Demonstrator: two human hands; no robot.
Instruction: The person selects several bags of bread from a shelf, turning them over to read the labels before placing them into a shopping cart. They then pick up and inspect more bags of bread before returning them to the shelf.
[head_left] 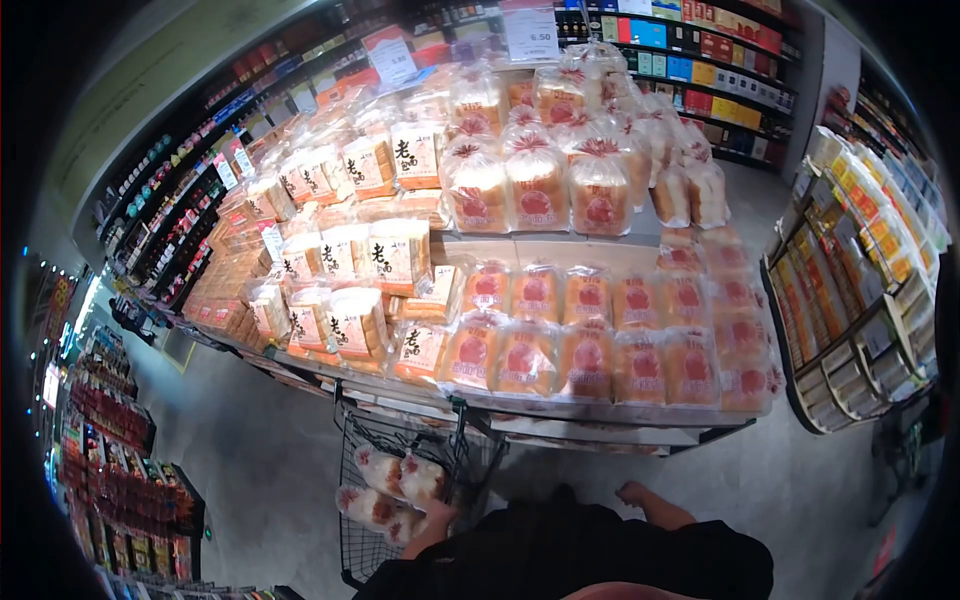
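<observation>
My left hand [437, 517] reaches into a black wire shopping cart [345, 555] at the lower middle. It is at the bagged bread loaves [422, 478] lying there, touching or very close to them; its fingers are mostly hidden among the bags. Several of these clear bags with red printing lie together in the cart. My right hand [632, 493] is held out from my body in front of the display, its fingers loosely bent and a little apart, with nothing visible in them. Rows of bagged loaves [525, 362] with round red prints fill the display's front right.
Packs of sliced bread [355, 322] with black lettering are stacked at the left of the display [600, 432]. Price signs [530, 32] stand above. A wire rack [850, 300] is at right, snack shelves [130, 490] at left. Grey floor [270, 430] surrounds the display.
</observation>
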